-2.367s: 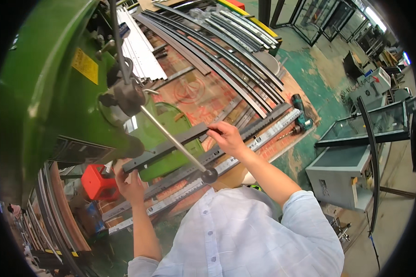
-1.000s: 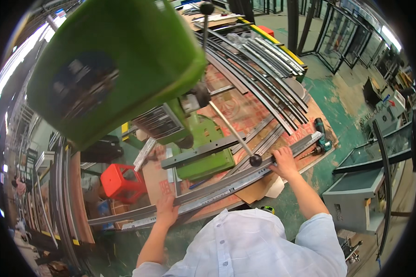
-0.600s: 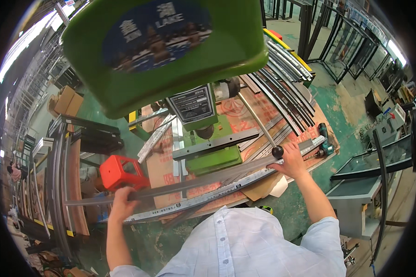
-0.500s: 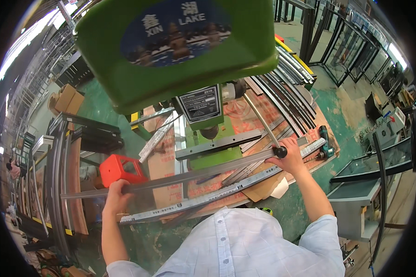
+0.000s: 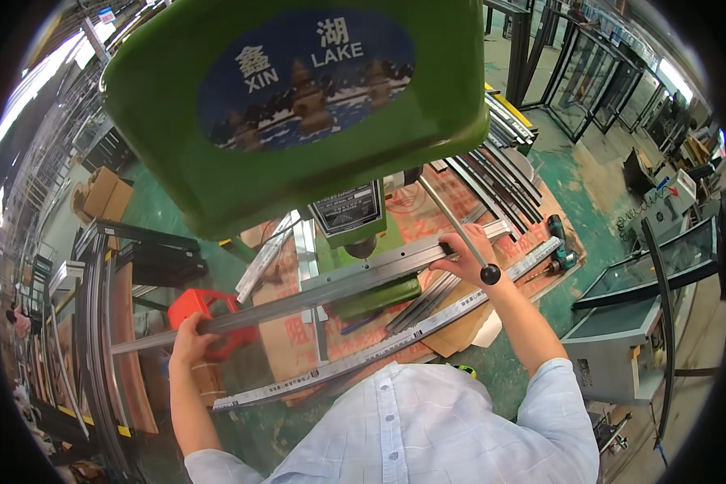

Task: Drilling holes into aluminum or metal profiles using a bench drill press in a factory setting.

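Note:
A long grey metal profile (image 5: 270,310) spans the space in front of me, slanting from lower left to upper right across the worktable of a green drill press (image 5: 298,179). My left hand (image 5: 191,339) is closed around its left part. My right hand (image 5: 469,255) is closed on the profile near its right end, with the fingers partly hidden. The drill press's chuck (image 5: 362,247) stands just above the profile, not visibly touching it. A lever with a black ball knob (image 5: 490,274) passes in front of my right hand and wrist.
A film-wrapped strip (image 5: 339,367) lies nearer to me on the brown covering. A red plastic stool (image 5: 187,307) stands beyond my left hand. A teal cordless drill (image 5: 563,254) and several stacked profiles (image 5: 500,181) lie at right. Dark frames (image 5: 113,306) stand at left.
The profile has moved away from me, onto the drill press's worktable. My right hand has shifted left and forward along with it, now behind the knob. My left hand has moved slightly left.

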`<state>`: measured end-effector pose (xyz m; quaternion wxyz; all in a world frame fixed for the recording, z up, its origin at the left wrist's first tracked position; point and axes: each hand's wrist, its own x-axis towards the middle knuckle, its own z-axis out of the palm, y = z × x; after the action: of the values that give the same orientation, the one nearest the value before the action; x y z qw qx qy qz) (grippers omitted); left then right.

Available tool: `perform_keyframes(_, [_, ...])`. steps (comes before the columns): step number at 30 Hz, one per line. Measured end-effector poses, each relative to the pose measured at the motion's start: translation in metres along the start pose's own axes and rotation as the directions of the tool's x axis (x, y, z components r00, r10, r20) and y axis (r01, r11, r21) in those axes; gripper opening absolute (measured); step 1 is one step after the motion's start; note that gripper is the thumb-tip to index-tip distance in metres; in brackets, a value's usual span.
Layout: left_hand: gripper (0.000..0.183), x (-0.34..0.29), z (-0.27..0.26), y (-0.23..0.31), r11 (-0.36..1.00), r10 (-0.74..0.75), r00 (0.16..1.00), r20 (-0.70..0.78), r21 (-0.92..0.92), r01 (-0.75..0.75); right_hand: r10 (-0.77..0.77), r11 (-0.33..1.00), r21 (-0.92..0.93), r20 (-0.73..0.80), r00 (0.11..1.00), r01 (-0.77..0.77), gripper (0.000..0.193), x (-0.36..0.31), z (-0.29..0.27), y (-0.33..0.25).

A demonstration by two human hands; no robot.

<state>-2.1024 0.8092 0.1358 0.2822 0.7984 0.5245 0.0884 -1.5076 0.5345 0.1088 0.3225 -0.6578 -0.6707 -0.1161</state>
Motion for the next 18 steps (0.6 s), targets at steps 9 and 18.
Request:
perform_keyframes(9, [0.043,0.003,-0.014,-0.010,0.989,-0.147,0.988,0.039,-0.013,0.147,0.058,0.997,0.055,0.025,0.998,-0.059,0.058,0.011,0.006,-0.009])
perform_keyframes(18, [0.040,0.024,-0.020,-0.010,0.997,-0.073,0.997,-0.026,0.028,0.073,0.037,0.999,-0.006,0.102,0.994,-0.037,0.061,0.027,0.014,-0.002])
